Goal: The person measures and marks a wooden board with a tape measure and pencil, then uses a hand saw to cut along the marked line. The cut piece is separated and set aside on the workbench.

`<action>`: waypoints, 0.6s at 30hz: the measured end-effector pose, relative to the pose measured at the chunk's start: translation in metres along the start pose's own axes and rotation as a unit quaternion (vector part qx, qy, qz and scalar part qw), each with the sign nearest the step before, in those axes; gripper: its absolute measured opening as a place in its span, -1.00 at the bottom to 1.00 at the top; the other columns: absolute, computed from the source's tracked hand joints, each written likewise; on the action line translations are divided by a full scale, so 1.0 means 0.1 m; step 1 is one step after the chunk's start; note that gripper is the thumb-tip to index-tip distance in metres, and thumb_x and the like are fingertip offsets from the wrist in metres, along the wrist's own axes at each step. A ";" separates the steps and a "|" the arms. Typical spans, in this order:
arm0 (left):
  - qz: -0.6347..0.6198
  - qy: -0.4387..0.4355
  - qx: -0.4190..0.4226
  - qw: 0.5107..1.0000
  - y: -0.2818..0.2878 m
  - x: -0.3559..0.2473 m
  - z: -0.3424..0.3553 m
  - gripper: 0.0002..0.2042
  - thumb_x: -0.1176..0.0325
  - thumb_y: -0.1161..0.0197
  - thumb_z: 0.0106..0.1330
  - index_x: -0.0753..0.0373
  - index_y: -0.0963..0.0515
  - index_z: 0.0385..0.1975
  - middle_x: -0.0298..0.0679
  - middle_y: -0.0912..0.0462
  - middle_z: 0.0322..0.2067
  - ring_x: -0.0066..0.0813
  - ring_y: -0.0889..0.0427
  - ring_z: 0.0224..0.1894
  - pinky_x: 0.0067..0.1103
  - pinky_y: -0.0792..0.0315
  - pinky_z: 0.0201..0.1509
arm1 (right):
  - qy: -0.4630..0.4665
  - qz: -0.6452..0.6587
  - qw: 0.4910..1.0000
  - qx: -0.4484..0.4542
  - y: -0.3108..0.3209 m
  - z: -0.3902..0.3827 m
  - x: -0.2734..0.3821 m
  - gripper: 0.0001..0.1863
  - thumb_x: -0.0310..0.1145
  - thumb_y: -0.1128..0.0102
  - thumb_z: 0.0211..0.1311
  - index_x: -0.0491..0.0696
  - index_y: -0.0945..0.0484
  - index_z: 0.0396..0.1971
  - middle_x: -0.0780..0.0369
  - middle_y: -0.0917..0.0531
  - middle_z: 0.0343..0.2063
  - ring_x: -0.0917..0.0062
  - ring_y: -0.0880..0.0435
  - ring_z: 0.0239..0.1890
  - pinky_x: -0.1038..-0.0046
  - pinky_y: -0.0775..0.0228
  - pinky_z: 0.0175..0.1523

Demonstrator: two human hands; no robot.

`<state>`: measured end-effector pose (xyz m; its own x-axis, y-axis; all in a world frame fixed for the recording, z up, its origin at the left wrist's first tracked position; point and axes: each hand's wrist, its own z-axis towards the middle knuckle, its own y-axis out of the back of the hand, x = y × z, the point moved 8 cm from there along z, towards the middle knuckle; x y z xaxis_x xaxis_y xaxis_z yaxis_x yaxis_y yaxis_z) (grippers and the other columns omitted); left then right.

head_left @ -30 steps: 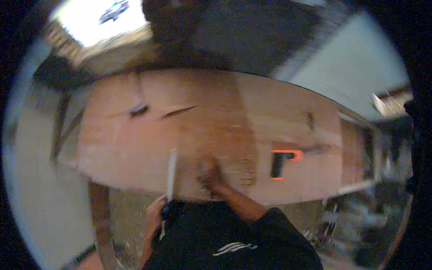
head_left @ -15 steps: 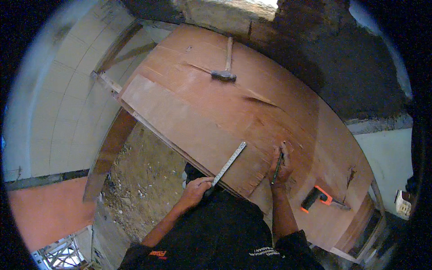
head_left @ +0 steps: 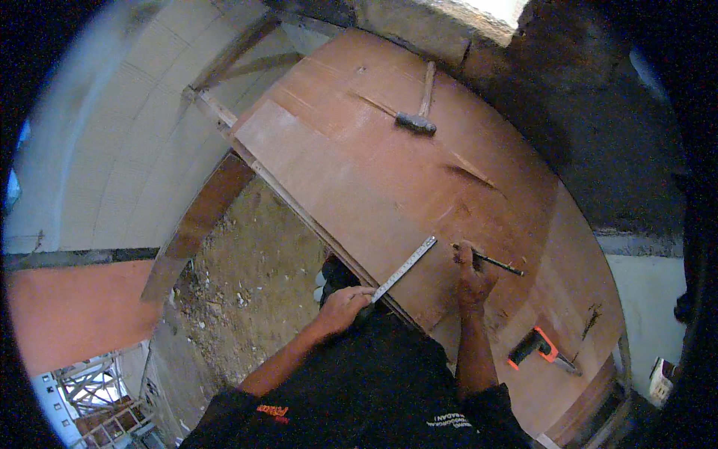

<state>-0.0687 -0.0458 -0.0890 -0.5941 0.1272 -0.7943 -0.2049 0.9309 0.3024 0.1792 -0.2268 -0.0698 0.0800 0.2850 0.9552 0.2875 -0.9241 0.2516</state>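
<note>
At the near edge of a strip of plywood (head_left: 329,194), my left hand (head_left: 348,310) is closed on a tape measure. Its pale blade (head_left: 404,269) lies stretched across the strip toward the far right; the case is hidden under my fingers. My right hand (head_left: 476,286) is just right of the blade's end, over the wider reddish-brown plywood sheet (head_left: 538,262). A dark pencil (head_left: 499,263) is in its fingers, one end sticking out to the right.
Farther off on the sheet lies a hammer (head_left: 416,123) with a wooden handle. A handsaw (head_left: 535,348) with a black and orange grip rests at the right. Rough dirt ground (head_left: 239,254) shows beyond the sheet's left edge, and a dark wall (head_left: 598,127) rises behind.
My right hand has turned the pencil from lying along the hand to pointing sideways right. The left hand still holds the tape across the strip. The whole view has shifted and tilted slightly.
</note>
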 end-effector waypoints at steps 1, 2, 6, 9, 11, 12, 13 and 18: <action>0.005 -0.006 0.001 1.000 0.00 0.02 0.00 -0.58 0.13 -0.07 0.36 0.26 -0.64 0.03 -0.05 -0.70 -0.01 -0.17 -0.66 0.04 -0.42 -0.45 0.18 | -0.005 -0.001 1.000 0.027 -0.05 -0.01 -0.05 -0.75 -0.25 -0.26 0.32 -0.12 -0.72 -0.22 0.26 -0.73 -0.42 0.52 -0.69 -0.34 0.43 -0.53 -0.16; 0.007 0.006 0.002 1.000 0.00 0.05 0.01 -0.58 0.12 -0.07 0.35 0.26 -0.64 0.03 -0.05 -0.70 -0.02 -0.16 -0.67 0.04 -0.42 -0.45 0.18 | 0.004 0.005 0.999 0.054 -0.11 -0.03 -0.07 -0.74 -0.22 -0.25 0.31 -0.11 -0.73 -0.24 0.27 -0.73 -0.46 0.51 -0.70 -0.37 0.42 -0.53 -0.17; 0.018 -0.010 0.006 1.000 -0.01 0.07 0.04 -0.60 0.16 -0.03 0.39 0.26 -0.64 0.04 -0.05 -0.71 -0.01 -0.12 -0.67 0.02 -0.39 -0.46 0.18 | 0.048 -0.078 0.985 0.144 -0.28 -0.13 -0.17 -0.79 -0.24 -0.32 0.21 -0.05 -0.76 -0.29 0.23 -0.74 -0.47 0.45 -0.71 -0.37 0.40 -0.54 -0.18; 0.005 0.013 0.015 1.000 -0.03 0.10 0.05 -0.58 0.12 -0.04 0.37 0.26 -0.64 0.04 -0.04 -0.70 -0.01 -0.12 -0.66 0.04 -0.39 -0.46 0.17 | 0.035 -0.142 0.970 0.196 -0.38 -0.24 -0.26 -0.79 -0.20 -0.35 0.17 -0.01 -0.77 -0.31 0.18 -0.75 -0.46 0.37 -0.73 -0.39 0.34 -0.56 -0.21; 0.009 0.044 0.016 0.999 -0.04 0.14 0.03 -0.56 0.09 -0.05 0.36 0.26 -0.64 0.04 -0.01 -0.69 0.00 -0.09 -0.65 0.05 -0.39 -0.46 0.17 | 0.126 -0.141 0.963 0.193 -0.40 -0.32 -0.11 -0.79 -0.21 -0.35 0.18 -0.02 -0.76 -0.29 0.18 -0.75 -0.45 0.39 -0.73 -0.40 0.35 -0.56 -0.23; 0.007 0.023 0.015 1.000 -0.03 0.10 0.03 -0.57 0.11 -0.05 0.36 0.26 -0.64 0.04 -0.03 -0.69 -0.01 -0.12 -0.66 0.04 -0.39 -0.46 0.16 | 0.172 -0.148 0.955 0.189 -0.41 -0.36 -0.03 -0.78 -0.22 -0.35 0.19 -0.02 -0.76 -0.28 0.19 -0.76 -0.45 0.40 -0.73 -0.40 0.36 -0.57 -0.24; 0.011 0.005 0.010 1.000 -0.03 0.06 0.03 -0.57 0.13 -0.05 0.37 0.26 -0.63 0.05 -0.04 -0.70 -0.01 -0.14 -0.66 0.02 -0.38 -0.47 0.16 | 0.133 -0.134 0.962 0.199 -0.43 -0.37 -0.07 -0.78 -0.23 -0.35 0.19 -0.03 -0.76 -0.27 0.19 -0.76 -0.44 0.41 -0.73 -0.40 0.36 -0.57 -0.24; 0.007 0.016 0.015 1.000 -0.02 0.03 0.00 -0.57 0.13 -0.05 0.36 0.27 -0.63 0.06 -0.04 -0.70 -0.01 -0.15 -0.65 0.04 -0.38 -0.45 0.19 | 0.098 -0.151 0.962 0.205 -0.52 -0.45 -0.08 -0.77 -0.26 -0.34 0.22 -0.06 -0.73 -0.21 0.19 -0.77 -0.40 0.46 -0.74 -0.36 0.41 -0.58 -0.21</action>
<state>-0.0694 -0.0474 -0.0919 -0.6209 0.1308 -0.7729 -0.1725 0.9390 0.2975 0.1205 -0.1921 -0.0834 -0.2350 0.4337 0.8699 0.6259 -0.6171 0.4768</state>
